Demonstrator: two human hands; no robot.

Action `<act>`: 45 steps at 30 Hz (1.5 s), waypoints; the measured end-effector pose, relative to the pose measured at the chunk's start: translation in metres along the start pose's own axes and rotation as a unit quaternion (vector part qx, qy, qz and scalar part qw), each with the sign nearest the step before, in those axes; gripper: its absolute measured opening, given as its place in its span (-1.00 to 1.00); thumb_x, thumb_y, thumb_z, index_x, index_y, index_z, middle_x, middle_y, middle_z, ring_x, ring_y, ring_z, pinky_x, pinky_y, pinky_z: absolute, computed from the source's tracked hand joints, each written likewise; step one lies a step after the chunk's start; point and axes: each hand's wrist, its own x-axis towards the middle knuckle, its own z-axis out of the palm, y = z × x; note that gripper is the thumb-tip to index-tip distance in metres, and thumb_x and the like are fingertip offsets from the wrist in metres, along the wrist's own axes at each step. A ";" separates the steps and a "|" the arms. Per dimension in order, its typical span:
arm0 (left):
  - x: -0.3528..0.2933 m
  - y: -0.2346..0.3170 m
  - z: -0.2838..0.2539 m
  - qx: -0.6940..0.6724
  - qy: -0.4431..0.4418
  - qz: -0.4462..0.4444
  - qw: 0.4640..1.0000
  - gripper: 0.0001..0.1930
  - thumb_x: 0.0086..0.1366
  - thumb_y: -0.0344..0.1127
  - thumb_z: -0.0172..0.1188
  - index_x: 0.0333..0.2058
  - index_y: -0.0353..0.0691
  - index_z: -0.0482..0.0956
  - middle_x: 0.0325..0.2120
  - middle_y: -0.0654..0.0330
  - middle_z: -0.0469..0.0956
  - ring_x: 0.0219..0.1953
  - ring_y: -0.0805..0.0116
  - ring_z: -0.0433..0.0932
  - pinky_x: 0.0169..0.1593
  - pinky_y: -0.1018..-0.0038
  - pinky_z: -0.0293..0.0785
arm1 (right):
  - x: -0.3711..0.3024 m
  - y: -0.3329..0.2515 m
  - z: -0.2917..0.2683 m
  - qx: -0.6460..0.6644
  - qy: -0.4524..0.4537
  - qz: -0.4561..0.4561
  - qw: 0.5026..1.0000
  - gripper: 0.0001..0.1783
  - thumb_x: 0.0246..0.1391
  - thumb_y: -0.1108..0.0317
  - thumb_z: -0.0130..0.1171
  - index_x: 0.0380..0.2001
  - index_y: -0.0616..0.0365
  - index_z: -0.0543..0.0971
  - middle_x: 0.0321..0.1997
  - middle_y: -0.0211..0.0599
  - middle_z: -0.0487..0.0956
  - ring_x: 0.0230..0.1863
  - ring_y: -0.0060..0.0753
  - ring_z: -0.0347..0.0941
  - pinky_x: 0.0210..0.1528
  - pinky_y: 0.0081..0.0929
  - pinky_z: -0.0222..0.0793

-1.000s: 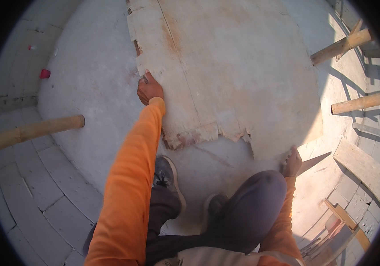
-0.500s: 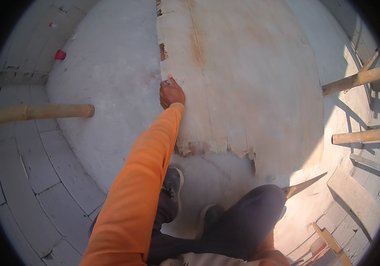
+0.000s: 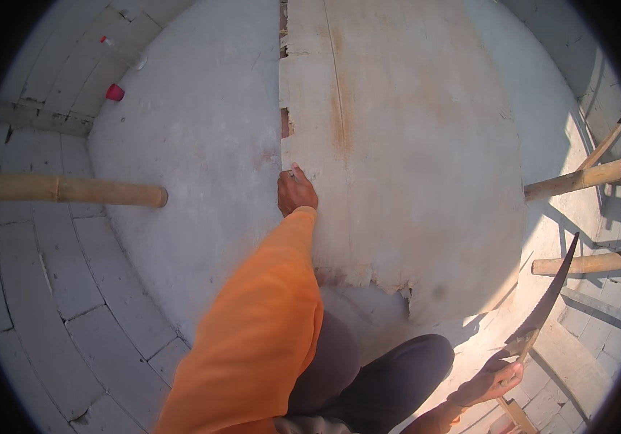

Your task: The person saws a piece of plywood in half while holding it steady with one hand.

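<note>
My left hand (image 3: 297,192), at the end of an orange sleeve, is closed at the left edge of a large worn plywood sheet (image 3: 426,166), its thumb uppermost. The fingers' far side is hidden, but they appear to grip that edge. The sheet's left and near edges are chipped and ragged, with brown stains along a long crack. At the lower right, my right hand (image 3: 495,383) is wrapped round the handle of a handsaw (image 3: 551,300). The saw's dark, tapering blade points up and away, clear of the sheet.
A bamboo pole (image 3: 79,189) juts in from the left, and more bamboo poles (image 3: 575,179) stand at the right. A red cup (image 3: 115,92) lies by the grey block wall (image 3: 50,267) at the far left. A board (image 3: 567,354) leans at the lower right.
The handsaw has swung up at the right, and my right hand has come into view with it. My left hand stays at the same sheet edge while the view has shifted.
</note>
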 end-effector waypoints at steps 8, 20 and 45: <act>0.008 0.003 -0.015 -0.013 -0.057 -0.021 0.998 -0.47 0.57 0.13 -0.10 -0.13 -0.30 0.56 -0.19 -0.12 0.64 -0.11 -0.17 0.65 -0.02 0.02 0.57 | -0.122 -0.111 0.055 0.095 -0.415 0.030 0.904 -0.56 0.45 0.29 0.01 0.20 0.39 0.56 -0.64 -0.44 0.47 -0.67 -0.68 0.31 -0.59 -0.63 0.13; 0.008 -0.009 -0.011 -0.020 -0.080 -0.004 0.997 -0.51 0.57 0.09 -0.07 -0.12 -0.30 0.53 -0.17 -0.16 0.64 -0.13 -0.22 0.64 -0.03 0.02 0.56 | -0.206 -0.100 0.088 0.081 -0.462 -0.127 0.874 -0.57 0.39 0.30 0.07 0.15 0.38 0.60 -0.49 -0.30 0.61 -0.55 -0.61 0.44 -0.47 -0.57 0.34; 0.008 -0.005 -0.009 -0.017 -0.023 0.026 0.999 -0.55 0.57 0.04 -0.04 -0.14 -0.31 0.52 -0.21 -0.14 0.61 -0.16 -0.20 0.64 -0.12 -0.04 0.59 | -0.222 -0.097 0.122 0.058 -0.493 -0.158 0.854 -0.66 0.31 0.48 0.18 0.12 0.34 0.62 -0.38 0.02 0.72 -0.53 -0.38 0.64 -0.41 -0.47 0.48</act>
